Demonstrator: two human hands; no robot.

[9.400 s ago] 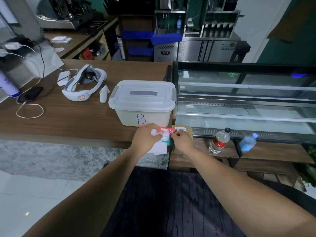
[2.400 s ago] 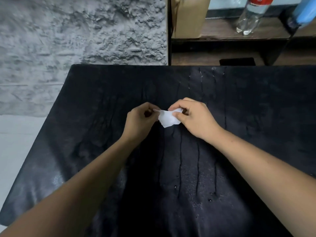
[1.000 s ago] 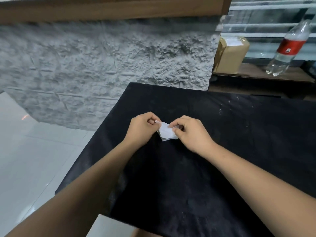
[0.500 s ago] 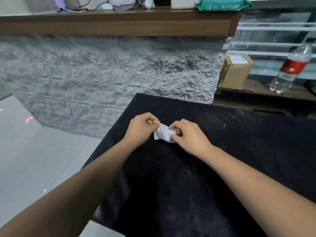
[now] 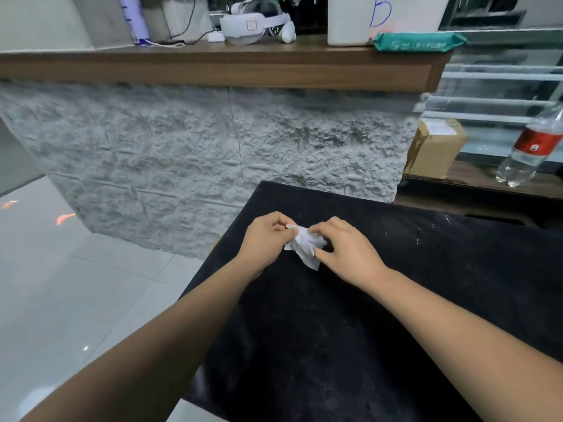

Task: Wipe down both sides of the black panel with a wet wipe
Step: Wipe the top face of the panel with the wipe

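The black panel lies flat in front of me, dusty, with pale specks near its far right. Above its far left part I hold a small crumpled white wet wipe between both hands. My left hand pinches the wipe's left corner with curled fingers. My right hand pinches its right side between thumb and fingers. The wipe hangs partly bunched, with one corner pointing down toward the panel.
A grey stone-faced counter with a wooden top stands just beyond the panel. On it are a green wipes pack, a white bin marked B and a headset. A cardboard box and a water bottle stand on a low shelf at right. Tiled floor lies left.
The view has tilted up, bringing the countertop and wipes pack into sight. Both hands keep pinching the wipe over the panel, and the wipe has spread slightly, a corner now hanging down.
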